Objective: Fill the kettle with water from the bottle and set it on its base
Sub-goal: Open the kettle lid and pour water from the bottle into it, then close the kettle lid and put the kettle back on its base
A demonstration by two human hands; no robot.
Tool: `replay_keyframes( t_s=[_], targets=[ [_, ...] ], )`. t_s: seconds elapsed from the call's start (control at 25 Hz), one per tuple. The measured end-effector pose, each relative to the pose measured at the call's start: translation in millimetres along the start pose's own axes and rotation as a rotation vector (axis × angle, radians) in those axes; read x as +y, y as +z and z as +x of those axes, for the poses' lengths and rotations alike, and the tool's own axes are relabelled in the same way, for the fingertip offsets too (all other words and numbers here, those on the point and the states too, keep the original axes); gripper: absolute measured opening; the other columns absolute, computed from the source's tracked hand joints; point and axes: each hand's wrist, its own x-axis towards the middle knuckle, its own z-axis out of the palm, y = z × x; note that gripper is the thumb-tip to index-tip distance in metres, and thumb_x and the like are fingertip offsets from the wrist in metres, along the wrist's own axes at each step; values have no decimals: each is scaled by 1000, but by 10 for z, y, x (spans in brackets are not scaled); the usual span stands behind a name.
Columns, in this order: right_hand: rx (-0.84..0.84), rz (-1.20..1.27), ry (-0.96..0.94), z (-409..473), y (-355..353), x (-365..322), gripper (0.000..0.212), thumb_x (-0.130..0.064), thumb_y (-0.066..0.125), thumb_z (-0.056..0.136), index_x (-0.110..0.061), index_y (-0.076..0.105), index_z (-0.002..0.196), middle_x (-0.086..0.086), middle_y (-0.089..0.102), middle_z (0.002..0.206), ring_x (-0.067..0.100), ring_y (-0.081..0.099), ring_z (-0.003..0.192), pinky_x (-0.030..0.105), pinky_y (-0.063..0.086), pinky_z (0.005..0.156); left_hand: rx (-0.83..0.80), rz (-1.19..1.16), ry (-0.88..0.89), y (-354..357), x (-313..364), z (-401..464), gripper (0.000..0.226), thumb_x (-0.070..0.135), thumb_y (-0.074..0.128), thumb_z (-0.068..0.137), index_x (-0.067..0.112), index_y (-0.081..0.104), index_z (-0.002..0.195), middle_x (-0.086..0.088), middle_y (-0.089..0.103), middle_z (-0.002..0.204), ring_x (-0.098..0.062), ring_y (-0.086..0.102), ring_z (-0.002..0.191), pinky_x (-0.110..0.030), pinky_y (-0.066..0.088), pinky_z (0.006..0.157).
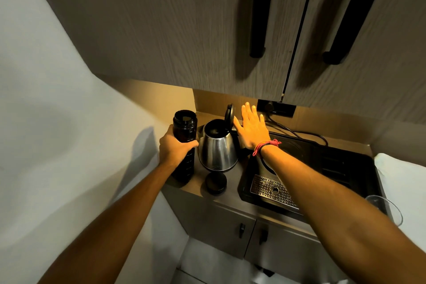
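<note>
A steel kettle stands on the counter with its black lid flipped up and its mouth uncovered. Left of it stands a tall dark bottle, uncapped, with my left hand wrapped around its middle. Its black cap lies on the counter in front of the kettle. My right hand hovers flat with fingers spread just right of the kettle, over its handle and beside the raised lid. The kettle's round base is on the black tray to the right, partly hidden by my right forearm.
A black tray with a perforated metal drip plate fills the right counter. A power cord runs to a wall socket. A glass stands at the front right. Overhead cabinets hang low above; a wall closes the left side.
</note>
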Motion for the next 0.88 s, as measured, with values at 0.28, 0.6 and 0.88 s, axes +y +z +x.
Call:
replay_keyframes(
  t_s=[0.28,0.6,0.88],
  targets=[
    [-130,103,-88,63,17,-77,61,-41,23,103,-13,9,155,12,1,165,34,-3,152,58,7,120,58,-169,-84,-70,-301,55,85,29,97,57,17,60,133,-2,70,122,-20,64,113,-32,53,96],
    [-101,157,-97,157,61,-327,61,-54,21,98,-14,38,140,11,31,154,33,28,143,61,20,116,-7,-198,21,-310,-97,123,115,49,94,58,16,33,150,-7,48,149,-26,47,137,-43,46,110],
    [-92,43,-68,171,124,-380,75,-64,20,94,-12,35,146,9,27,160,30,23,147,58,18,118,298,360,825,-268,486,-33,68,29,60,94,5,34,152,-14,40,155,-29,37,145,-44,35,118]
  ],
)
